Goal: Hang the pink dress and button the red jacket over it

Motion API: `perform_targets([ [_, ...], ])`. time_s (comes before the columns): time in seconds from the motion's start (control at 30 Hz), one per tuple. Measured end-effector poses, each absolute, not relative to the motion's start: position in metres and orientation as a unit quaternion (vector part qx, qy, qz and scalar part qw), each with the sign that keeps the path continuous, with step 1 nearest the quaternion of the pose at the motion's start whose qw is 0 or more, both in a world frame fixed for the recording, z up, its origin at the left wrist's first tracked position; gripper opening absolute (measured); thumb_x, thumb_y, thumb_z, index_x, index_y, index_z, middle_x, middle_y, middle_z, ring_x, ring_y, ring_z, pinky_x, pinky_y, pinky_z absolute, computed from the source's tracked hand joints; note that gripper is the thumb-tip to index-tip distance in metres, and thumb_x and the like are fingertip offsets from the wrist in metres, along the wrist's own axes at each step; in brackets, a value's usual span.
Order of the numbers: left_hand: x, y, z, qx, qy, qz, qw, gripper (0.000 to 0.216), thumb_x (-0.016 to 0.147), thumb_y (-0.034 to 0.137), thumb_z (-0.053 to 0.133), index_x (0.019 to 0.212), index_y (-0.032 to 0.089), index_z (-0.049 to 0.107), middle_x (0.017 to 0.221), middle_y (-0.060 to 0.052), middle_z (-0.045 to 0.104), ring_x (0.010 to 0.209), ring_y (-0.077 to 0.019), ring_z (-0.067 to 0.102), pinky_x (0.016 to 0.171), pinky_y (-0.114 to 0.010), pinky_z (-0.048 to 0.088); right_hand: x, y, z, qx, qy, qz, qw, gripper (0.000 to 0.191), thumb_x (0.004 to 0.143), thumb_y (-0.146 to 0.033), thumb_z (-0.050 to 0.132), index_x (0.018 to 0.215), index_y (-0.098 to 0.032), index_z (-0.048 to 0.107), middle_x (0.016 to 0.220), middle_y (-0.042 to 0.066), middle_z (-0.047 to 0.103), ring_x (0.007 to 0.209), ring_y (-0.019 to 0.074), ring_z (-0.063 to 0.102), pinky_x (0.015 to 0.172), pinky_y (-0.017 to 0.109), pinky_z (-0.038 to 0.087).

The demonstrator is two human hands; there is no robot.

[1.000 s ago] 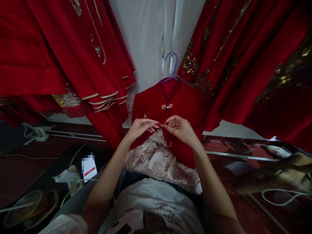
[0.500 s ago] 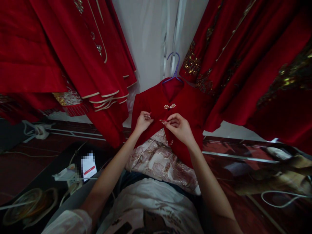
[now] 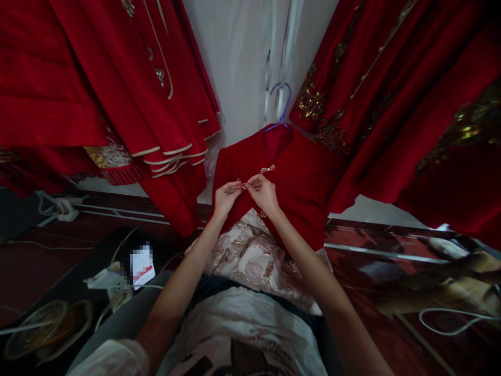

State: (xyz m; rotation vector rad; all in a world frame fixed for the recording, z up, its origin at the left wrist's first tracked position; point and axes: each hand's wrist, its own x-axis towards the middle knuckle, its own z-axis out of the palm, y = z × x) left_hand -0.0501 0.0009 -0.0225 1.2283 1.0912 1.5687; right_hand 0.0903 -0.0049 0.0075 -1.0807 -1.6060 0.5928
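A red jacket hangs from a purple hanger in front of me, its hem spread over my lap on a pale patterned fabric with gold threads. My left hand pinches a beaded button fastener on the jacket's front. From the other side, my right hand grips the same spot, fingertips meeting the left ones. Just above is another beaded fastener, fastened across the opening. A lower fastener sits partly beside my right wrist. My fingers hide most of the one they hold.
Red garments with cream piping hang at left. More red garments with gold sequins hang at right. A phone and a plastic bowl lie on a dark surface at left. A white cord loops at right.
My right hand has moved left, bringing its side of the jacket front to my left hand. The fingertips, apart before, now meet at the fastener. The upper fastener has tilted.
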Motion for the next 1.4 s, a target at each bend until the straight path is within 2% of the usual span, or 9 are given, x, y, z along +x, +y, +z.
perform_targets([
  [0.3,-0.050,0.011,-0.027,0.501,0.444,0.633,0.389,0.023,0.066,0.021,0.075,0.087,0.012,0.072,0.090,-0.008,0.075,0.082,-0.0161,0.069,0.090,-0.034,0.053,0.084,0.007,-0.009,-0.483,-0.688,0.175,0.513,0.004,0.082,-0.017,0.055,0.084,-0.021,0.053,0.080,0.002,0.066,0.069,0.0151,0.064,0.071,0.029,0.052],
  [0.67,-0.060,0.020,-0.022,0.577,0.462,0.593,0.319,0.016,0.068,0.020,0.071,0.082,0.014,0.074,0.086,-0.007,0.075,0.079,-0.0173,0.070,0.086,-0.033,0.054,0.077,0.004,-0.010,-0.496,-0.697,0.119,0.504,0.008,0.085,-0.016,0.048,0.085,-0.021,0.054,0.088,0.005,0.064,0.081,0.0184,0.061,0.080,0.032,0.050],
  [0.8,-0.068,0.026,-0.017,0.644,0.458,0.542,0.288,0.012,0.067,0.018,0.071,0.079,0.016,0.070,0.084,-0.004,0.072,0.076,-0.0153,0.067,0.081,-0.030,0.054,0.077,0.006,-0.007,-0.489,-0.694,0.130,0.512,0.008,0.085,-0.016,0.049,0.085,-0.021,0.054,0.088,0.005,0.064,0.079,0.0180,0.061,0.081,0.033,0.050],
  [1.0,-0.079,0.019,-0.021,0.702,0.451,0.475,0.279,0.039,0.073,0.023,0.069,0.109,0.018,0.056,0.095,-0.005,0.064,0.082,-0.0139,0.063,0.077,-0.029,0.053,0.099,-0.012,-0.005,-0.429,-0.698,0.247,0.517,0.009,0.086,-0.021,0.052,0.092,-0.020,0.058,0.094,0.005,0.068,0.083,0.0155,0.067,0.081,0.032,0.055],
  [1.13,-0.103,-0.005,-0.027,0.756,0.464,0.400,0.231,0.043,0.073,0.033,0.070,0.110,0.018,0.053,0.107,-0.008,0.057,0.091,-0.0172,0.060,0.085,-0.035,0.051,0.136,-0.043,-0.002,-0.404,-0.716,0.317,0.474,0.014,0.085,-0.028,0.057,0.096,-0.020,0.062,0.100,0.005,0.070,0.091,0.0152,0.068,0.087,0.033,0.054],
  [1.2,-0.118,-0.020,-0.029,0.762,0.483,0.372,0.215,0.053,0.071,0.040,0.072,0.113,0.017,0.049,0.113,-0.010,0.052,0.095,-0.0188,0.058,0.084,-0.036,0.051,0.152,-0.055,0.005,-0.422,-0.737,0.309,0.428,0.012,0.085,-0.029,0.057,0.091,-0.020,0.064,0.090,0.004,0.070,0.081,0.0150,0.068,0.078,0.032,0.056],
  [1.3,-0.132,-0.039,-0.030,0.794,0.486,0.303,0.203,0.067,0.063,0.046,0.077,0.114,0.017,0.045,0.114,-0.009,0.049,0.099,-0.0212,0.055,0.086,-0.038,0.050,0.162,-0.065,0.015,-0.442,-0.752,0.284,0.399,0.014,0.086,-0.029,0.055,0.092,-0.020,0.064,0.085,0.004,0.069,0.077,0.0150,0.066,0.071,0.030,0.054],
  [1.33,-0.134,-0.044,-0.030,0.818,0.474,0.258,0.199,0.065,0.062,0.045,0.077,0.111,0.018,0.046,0.112,-0.009,0.049,0.099,-0.0221,0.054,0.087,-0.038,0.049,0.162,-0.066,0.015,-0.450,-0.755,0.276,0.388,0.014,0.086,-0.029,0.055,0.093,-0.020,0.063,0.084,0.004,0.068,0.075,0.0148,0.065,0.070,0.030,0.053],
  [1.4,-0.132,-0.051,-0.031,0.858,0.453,0.171,0.172,0.046,0.068,0.041,0.073,0.102,0.019,0.051,0.106,-0.007,0.052,0.099,-0.0235,0.053,0.089,-0.039,0.046,0.158,-0.067,0.011,-0.469,-0.769,0.251,0.355,0.015,0.083,-0.027,0.059,0.097,-0.020,0.061,0.085,0.005,0.067,0.073,0.0151,0.063,0.070,0.030,0.051],
])
